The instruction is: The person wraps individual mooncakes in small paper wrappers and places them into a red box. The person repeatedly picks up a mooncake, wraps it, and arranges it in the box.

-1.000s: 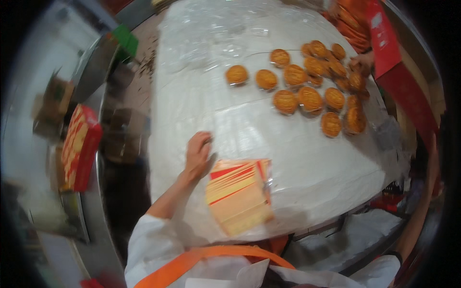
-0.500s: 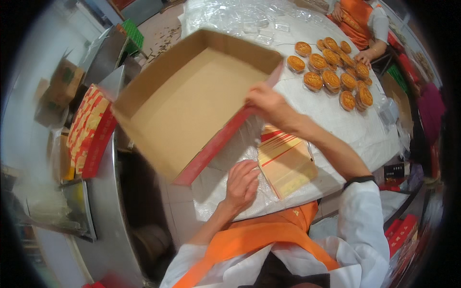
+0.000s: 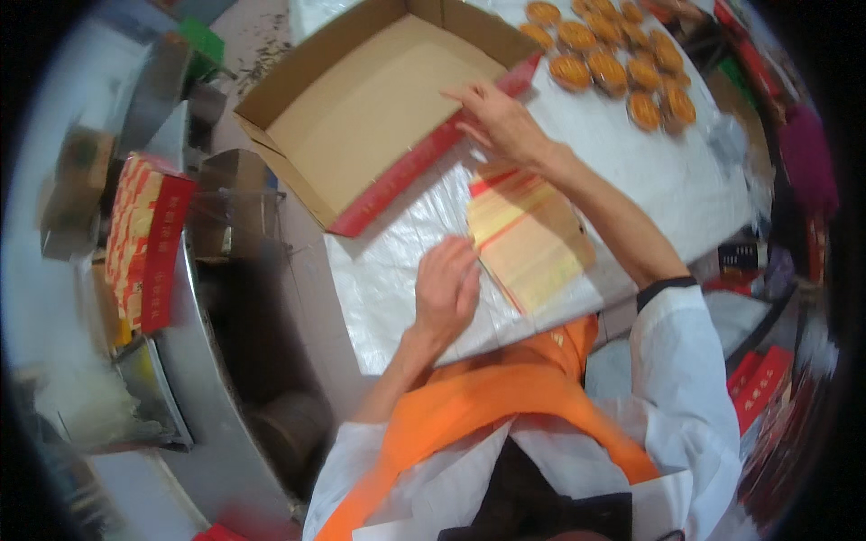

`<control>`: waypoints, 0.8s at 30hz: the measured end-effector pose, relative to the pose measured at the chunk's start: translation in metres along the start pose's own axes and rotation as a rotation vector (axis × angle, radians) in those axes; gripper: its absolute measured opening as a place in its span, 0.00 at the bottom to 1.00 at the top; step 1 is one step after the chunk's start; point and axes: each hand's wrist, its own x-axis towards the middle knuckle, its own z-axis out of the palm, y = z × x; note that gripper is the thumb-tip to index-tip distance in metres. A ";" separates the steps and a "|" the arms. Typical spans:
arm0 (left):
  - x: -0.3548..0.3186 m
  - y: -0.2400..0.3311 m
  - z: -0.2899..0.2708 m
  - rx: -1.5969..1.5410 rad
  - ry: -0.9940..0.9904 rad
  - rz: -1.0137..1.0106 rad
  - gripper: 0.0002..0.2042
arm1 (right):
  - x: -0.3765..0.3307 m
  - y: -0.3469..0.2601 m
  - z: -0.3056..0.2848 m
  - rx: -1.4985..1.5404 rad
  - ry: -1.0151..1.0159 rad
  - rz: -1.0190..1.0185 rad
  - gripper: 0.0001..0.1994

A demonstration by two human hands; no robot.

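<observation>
My right hand [image 3: 501, 122] grips the red-edged rim of a large shallow cardboard box [image 3: 379, 108], which is open and tilted over the table's left edge. A stack of flat red-and-yellow sheets [image 3: 532, 239] lies on the white plastic-covered table [image 3: 388, 288] in front of me. My left hand [image 3: 446, 288] rests with fingers curled at the left edge of that stack. Several round golden-brown cakes [image 3: 622, 68] sit in rows at the far right of the table.
A red-and-yellow box [image 3: 144, 239] stands on a metal bench [image 3: 207, 433] to my left, with a brown carton [image 3: 230, 212] beside it. Red boxes [image 3: 762, 388] are stacked low on the right. Another person's things crowd the far right corner.
My right hand brought the large cardboard box into view and lowered it toward the table's left side. My left hand moved from the table's edge to the sheets.
</observation>
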 end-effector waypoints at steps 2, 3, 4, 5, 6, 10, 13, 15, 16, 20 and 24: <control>0.014 0.001 0.008 0.011 -0.020 -0.003 0.13 | -0.020 0.000 -0.025 -0.014 0.109 0.010 0.18; 0.022 0.002 0.013 0.020 -0.056 0.009 0.14 | -0.030 0.002 -0.036 -0.028 0.167 -0.021 0.19; 0.030 0.005 0.020 0.028 -0.090 0.004 0.14 | -0.043 0.004 -0.050 0.081 0.203 0.127 0.18; 0.036 0.009 0.027 0.036 -0.122 0.005 0.15 | -0.060 0.007 -0.065 0.191 0.241 0.248 0.18; 0.043 0.014 0.035 0.067 -0.200 -0.015 0.16 | -0.079 0.008 -0.078 0.205 0.267 0.337 0.14; 0.057 0.034 0.079 0.202 -0.467 -0.025 0.18 | -0.161 -0.008 -0.088 0.119 0.106 0.689 0.11; 0.058 0.036 0.099 0.250 -0.476 0.004 0.17 | -0.210 -0.035 -0.074 0.143 0.052 0.677 0.13; 0.061 0.030 0.101 0.260 -0.481 -0.010 0.17 | -0.222 -0.044 -0.064 0.016 0.102 0.513 0.15; 0.062 0.027 0.100 0.308 -0.515 0.013 0.17 | -0.225 -0.049 -0.059 0.025 0.111 0.539 0.16; 0.065 0.022 0.089 0.324 -0.461 0.236 0.16 | -0.225 -0.060 -0.048 0.019 0.142 0.564 0.18; 0.055 0.024 0.086 0.296 -0.485 0.231 0.15 | -0.225 -0.061 -0.043 0.102 0.194 0.634 0.19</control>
